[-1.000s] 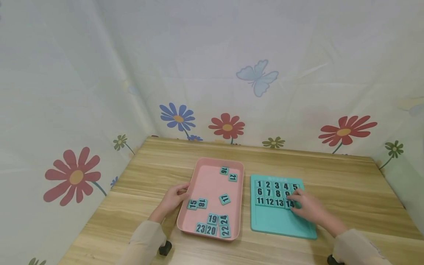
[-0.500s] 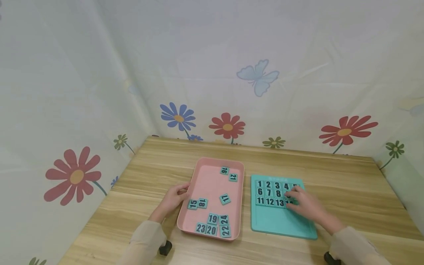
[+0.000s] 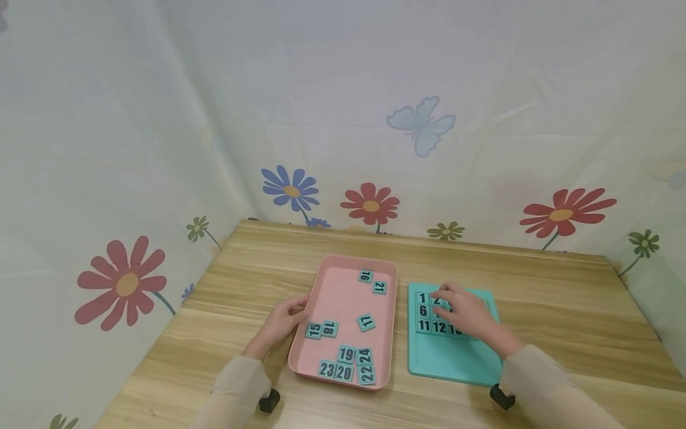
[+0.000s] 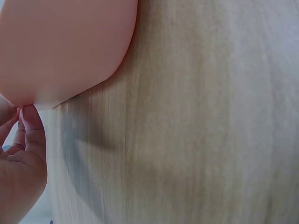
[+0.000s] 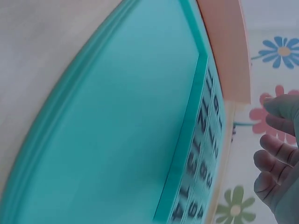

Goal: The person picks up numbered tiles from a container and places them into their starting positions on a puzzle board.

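Observation:
My left hand (image 3: 284,320) pinches the left rim of a pink tray (image 3: 334,292), thumb against fingers at its edge in the left wrist view. Loose number tiles lie in the tray, among them tile 17 (image 3: 367,322), tile 15 (image 3: 313,329) and tile 16 (image 3: 365,276). Over a turquoise number board (image 3: 445,363) hovers my right hand (image 3: 465,310), fingers loosely bent with nothing between them. Rows of tiles fill the board's upper part, with tile 11 (image 3: 424,325) at the lower left; the hand hides several. The board's lower part is bare turquoise.
Both things lie on a wooden table (image 3: 268,250), the tray left of the board with a narrow gap between. A pale cloth wall (image 3: 332,89) printed with flowers rises behind the table and along its sides.
My right hand has moved left from the board's right side, off tile 14, toward the tray, and now covers the middle tiles. The left hand stays on the tray rim.

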Demonstrator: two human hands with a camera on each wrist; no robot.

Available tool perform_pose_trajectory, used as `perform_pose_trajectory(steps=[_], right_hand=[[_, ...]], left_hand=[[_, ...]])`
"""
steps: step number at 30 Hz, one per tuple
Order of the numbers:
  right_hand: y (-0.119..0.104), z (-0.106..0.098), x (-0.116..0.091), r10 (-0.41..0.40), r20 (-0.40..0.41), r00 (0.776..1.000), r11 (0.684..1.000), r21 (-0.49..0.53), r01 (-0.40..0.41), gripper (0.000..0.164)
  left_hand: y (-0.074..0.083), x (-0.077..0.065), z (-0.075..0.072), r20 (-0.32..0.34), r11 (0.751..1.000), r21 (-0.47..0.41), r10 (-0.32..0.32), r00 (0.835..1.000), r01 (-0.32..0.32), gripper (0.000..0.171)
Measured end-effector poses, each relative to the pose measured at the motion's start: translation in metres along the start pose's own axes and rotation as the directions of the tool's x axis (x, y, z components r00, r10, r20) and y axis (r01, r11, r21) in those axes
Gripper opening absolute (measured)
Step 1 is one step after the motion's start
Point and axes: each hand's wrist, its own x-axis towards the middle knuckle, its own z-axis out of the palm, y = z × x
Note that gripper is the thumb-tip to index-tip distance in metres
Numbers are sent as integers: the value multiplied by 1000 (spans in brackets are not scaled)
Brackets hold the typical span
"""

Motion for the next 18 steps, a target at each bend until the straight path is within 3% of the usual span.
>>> perform_pose_trajectory(steps=[6, 12, 18], right_hand=[[-16, 12, 15, -29, 25, 999, 999, 24, 28, 28], [-31, 25, 27, -91, -9, 996, 994, 54, 91, 26], [-48, 35, 34, -98, 11, 995, 991, 97, 97, 25]], left_hand=[[-1, 0, 0, 0, 1000, 0, 6, 1000, -6, 42], [1, -1, -1, 7, 1000, -4, -6, 1000, 6, 43], [2, -1, -1, -5, 1000, -1, -19, 1000, 19, 42]])
